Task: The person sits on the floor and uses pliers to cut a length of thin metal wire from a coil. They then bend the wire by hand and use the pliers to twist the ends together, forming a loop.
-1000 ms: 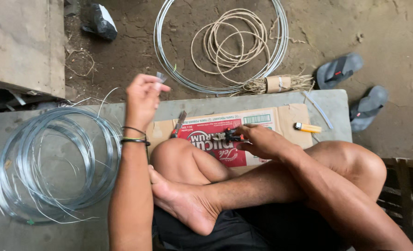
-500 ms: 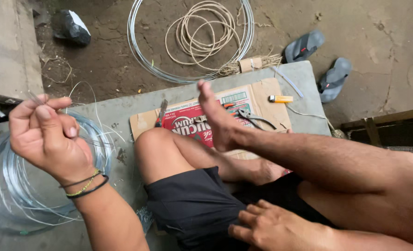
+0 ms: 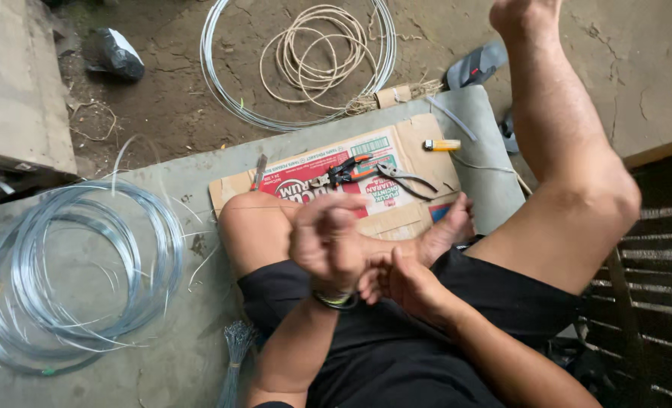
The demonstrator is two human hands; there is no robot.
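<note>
The person sits cross-legged on a grey concrete slab point(image 3: 109, 378), and both hands meet over the lap. The left hand point(image 3: 328, 245) is curled into a loose fist, blurred, with a dark and green bracelet point(image 3: 336, 300) at the wrist; whether it grips anything cannot be told. The right hand point(image 3: 404, 283) lies just beside it, fingers bent towards the left wrist and touching it, and what it holds, if anything, is hidden.

Ahead of the bent knee a flattened cardboard box point(image 3: 396, 219) lies on the slab. On it rest pliers with orange and black handles point(image 3: 347, 170) and, just beside them, a bare metal pair of cutters point(image 3: 407, 177). A small yellow lighter point(image 3: 441, 145) lies near the far edge of the cardboard. A thin metal tool point(image 3: 259, 171) sits at the cardboard's left end.

To the left, on the slab, a large coil of shiny steel wire point(image 3: 71, 272) lies flat with loose ends sticking up. A bundle of short cut wires point(image 3: 234, 355) lies near the left elbow. On the dirt floor beyond, another wire hoop point(image 3: 222, 91) rings a coil of pale rope point(image 3: 313, 53). A black bag point(image 3: 113, 54) lies well apart, and a grey sandal point(image 3: 475, 66) lies by the raised right leg point(image 3: 562, 151).
</note>
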